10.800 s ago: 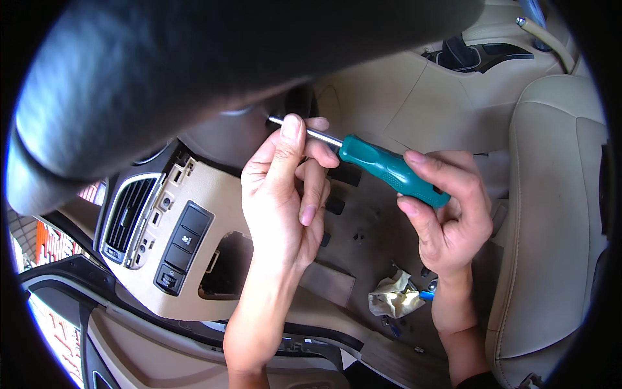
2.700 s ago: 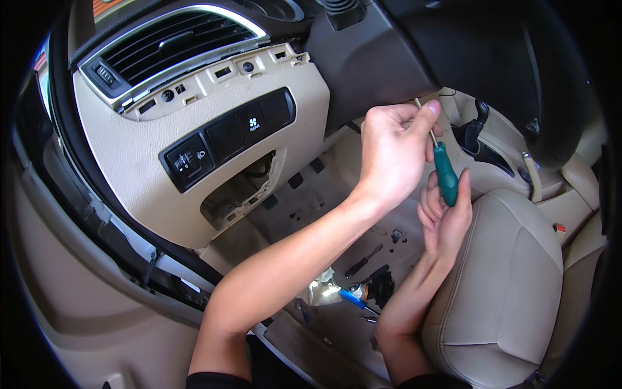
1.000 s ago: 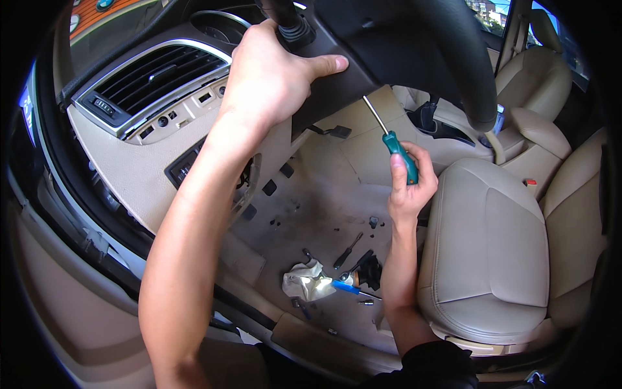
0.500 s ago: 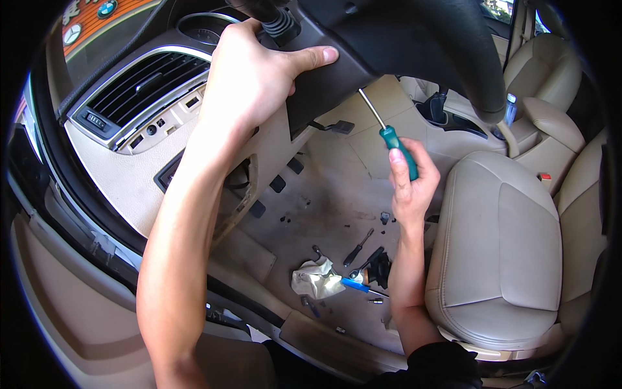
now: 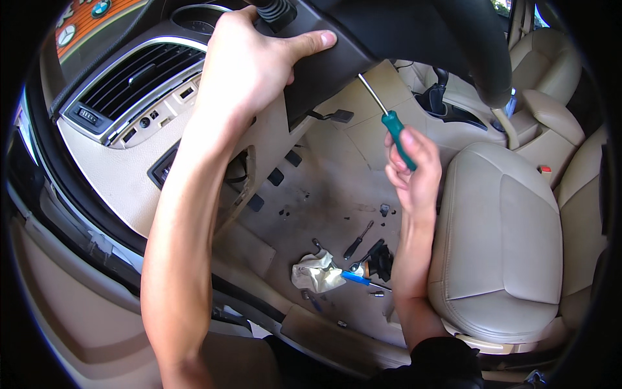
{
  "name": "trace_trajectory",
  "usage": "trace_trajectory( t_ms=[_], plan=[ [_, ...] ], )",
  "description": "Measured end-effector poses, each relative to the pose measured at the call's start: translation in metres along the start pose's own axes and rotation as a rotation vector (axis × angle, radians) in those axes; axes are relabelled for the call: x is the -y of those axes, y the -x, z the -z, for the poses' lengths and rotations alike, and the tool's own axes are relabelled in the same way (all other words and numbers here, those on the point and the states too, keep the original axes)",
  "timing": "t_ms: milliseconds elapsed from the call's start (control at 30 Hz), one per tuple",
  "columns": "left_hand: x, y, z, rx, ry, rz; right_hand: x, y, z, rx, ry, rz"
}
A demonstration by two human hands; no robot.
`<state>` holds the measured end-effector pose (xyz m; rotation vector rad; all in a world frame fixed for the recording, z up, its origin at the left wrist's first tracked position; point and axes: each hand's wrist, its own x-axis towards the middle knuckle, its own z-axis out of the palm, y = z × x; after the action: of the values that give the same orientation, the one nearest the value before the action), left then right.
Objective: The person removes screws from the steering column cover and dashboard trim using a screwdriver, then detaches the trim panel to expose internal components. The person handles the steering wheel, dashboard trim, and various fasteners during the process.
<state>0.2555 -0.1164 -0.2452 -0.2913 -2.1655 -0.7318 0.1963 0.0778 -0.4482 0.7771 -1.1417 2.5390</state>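
Note:
My left hand (image 5: 249, 68) grips the dark steering column cover (image 5: 324, 72), its thumb stretched along the face and its other fingers mostly hidden. From below, the metal shaft of a green-handled screwdriver (image 5: 397, 135) reaches up to the lower edge of that cover. My right hand (image 5: 418, 168) is closed round the handle, the thumb and fingers slightly blurred. Whether the tip sits in a screw cannot be seen. Right of the cover, the black steering wheel (image 5: 490, 71) curves down past the shaft.
On the car floor lie a black-handled driver (image 5: 354, 248), a blue-handled screwdriver (image 5: 355, 278), a ratchet wrench (image 5: 368, 254) and a crumpled pale cloth (image 5: 315, 272). Pedals (image 5: 276, 177) hang behind my left forearm. A beige seat (image 5: 499, 240) stands right; an air vent (image 5: 139, 84) is left.
The fingers of my right hand have shifted their hold on the screwdriver handle, with the fingertips now showing left of it. My left hand keeps its place on the cover. The view has tilted slightly.

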Motion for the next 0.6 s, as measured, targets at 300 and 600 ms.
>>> trace_trajectory(
  t_ms=[300, 600],
  plan=[
    [0.002, -0.002, 0.002, 0.05, 0.085, -0.098, -0.019, 0.001, -0.006, -0.211, 0.501, 0.598],
    [-0.012, 0.004, -0.005, -0.057, 0.032, 0.01, 0.008, -0.009, 0.0, 0.114, -0.64, -0.484]
  ],
)
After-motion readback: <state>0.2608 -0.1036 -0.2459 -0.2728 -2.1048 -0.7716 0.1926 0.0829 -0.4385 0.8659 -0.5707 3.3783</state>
